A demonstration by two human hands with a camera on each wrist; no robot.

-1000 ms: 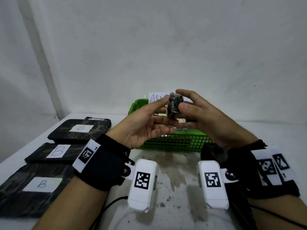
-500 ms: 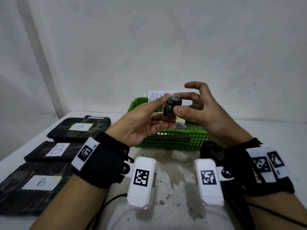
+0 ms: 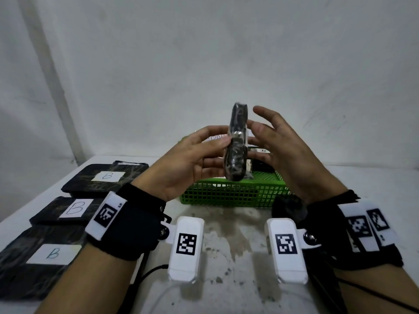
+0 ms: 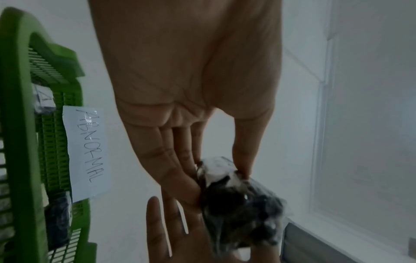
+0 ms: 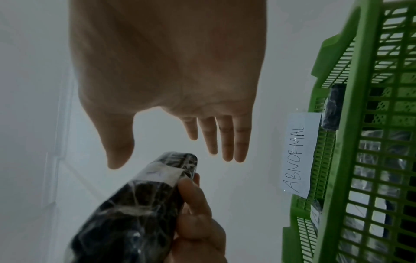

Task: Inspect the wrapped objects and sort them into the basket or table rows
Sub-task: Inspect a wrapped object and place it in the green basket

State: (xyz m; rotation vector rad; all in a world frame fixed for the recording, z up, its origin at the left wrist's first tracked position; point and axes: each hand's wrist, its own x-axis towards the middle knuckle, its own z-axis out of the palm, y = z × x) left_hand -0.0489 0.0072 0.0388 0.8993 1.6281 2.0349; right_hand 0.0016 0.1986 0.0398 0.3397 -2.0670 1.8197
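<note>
A black object wrapped in clear film stands upright and edge-on above the green basket. My left hand pinches its lower half between thumb and fingers. In the left wrist view the fingertips press its white-taped end. My right hand hovers just right of it with spread, straight fingers and holds nothing. In the right wrist view the wrapped object points up toward the right hand's thumb, with a small gap between them.
The basket carries a paper label "ABNORMAL" and holds several black wrapped packs. Three black packs labelled B lie in a row on the white table's left side. A wall stands close behind.
The wrapped object has been turned upright and raised. My right hand has let go of it and spread its fingers; my left hand now holds it alone.
</note>
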